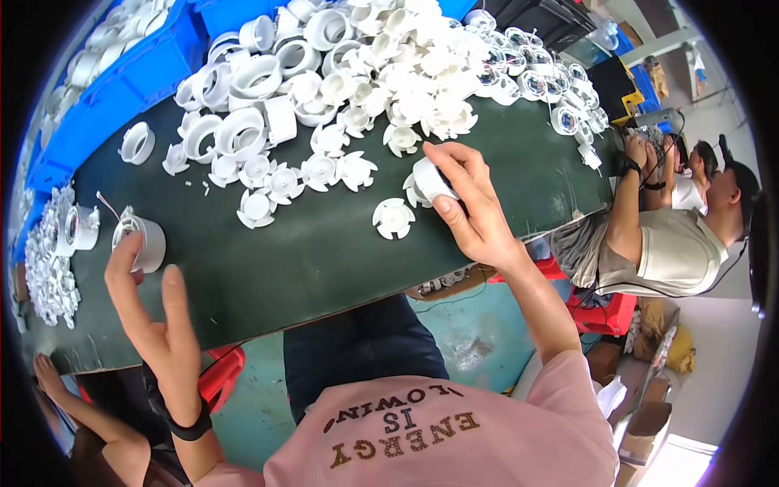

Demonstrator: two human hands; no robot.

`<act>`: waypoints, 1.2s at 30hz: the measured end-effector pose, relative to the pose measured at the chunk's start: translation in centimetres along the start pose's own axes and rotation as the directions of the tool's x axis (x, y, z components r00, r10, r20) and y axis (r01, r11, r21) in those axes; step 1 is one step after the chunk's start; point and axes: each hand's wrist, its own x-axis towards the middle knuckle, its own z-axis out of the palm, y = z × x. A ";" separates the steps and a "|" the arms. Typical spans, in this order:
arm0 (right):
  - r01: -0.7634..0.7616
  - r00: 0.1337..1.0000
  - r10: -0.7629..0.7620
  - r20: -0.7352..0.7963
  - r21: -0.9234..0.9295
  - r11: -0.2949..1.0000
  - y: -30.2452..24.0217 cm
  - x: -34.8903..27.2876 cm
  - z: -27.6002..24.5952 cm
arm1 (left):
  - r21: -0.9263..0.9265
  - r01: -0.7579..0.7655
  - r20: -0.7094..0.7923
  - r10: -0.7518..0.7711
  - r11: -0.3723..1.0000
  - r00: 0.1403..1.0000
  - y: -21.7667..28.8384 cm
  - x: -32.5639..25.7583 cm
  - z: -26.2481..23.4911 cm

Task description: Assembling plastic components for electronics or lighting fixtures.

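Observation:
Between the thumb and fingers of my right hand (475, 203) is a white plastic ring (432, 178), held tilted just above the green table. A white notched cap partly shows behind the ring, and a separate notched cap (393, 219) lies flat to its left. On the left, my left hand (158, 312) has its thumb and index finger spread apart. Its index fingertip overlaps a white round housing (151, 245) with a thin wire sticking up; whether they touch, I cannot tell. The other fingers of that hand are mostly hidden.
Beyond my hands, white rings (243, 134) and notched caps (284, 183) are heaped, with clear-lensed parts (531, 81) at the far right. Small white pieces (53, 260) pile up at the left. Blue bins (122, 93) line the back. Co-workers sit at both sides.

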 end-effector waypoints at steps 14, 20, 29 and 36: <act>0.000 1.000 0.000 -0.001 -0.073 0.997 0.1 0.2 0.5 | -0.111 0.058 0.196 -0.035 0.992 0.980 1.7 -1.3 1.3; -0.024 0.998 0.039 0.046 -0.290 0.957 -0.2 0.5 0.5 | -0.158 0.065 0.245 -0.025 0.985 0.969 2.3 -1.0 2.6; -0.038 0.999 0.028 -0.037 -0.300 0.953 -2.7 2.2 -0.4 | -0.448 -0.104 0.341 0.277 0.888 0.898 7.1 -1.5 5.4; 0.550 0.828 -0.554 0.089 -0.321 0.771 -12.0 4.2 1.6 | -0.603 0.119 0.438 0.204 0.789 0.875 7.0 -1.6 3.4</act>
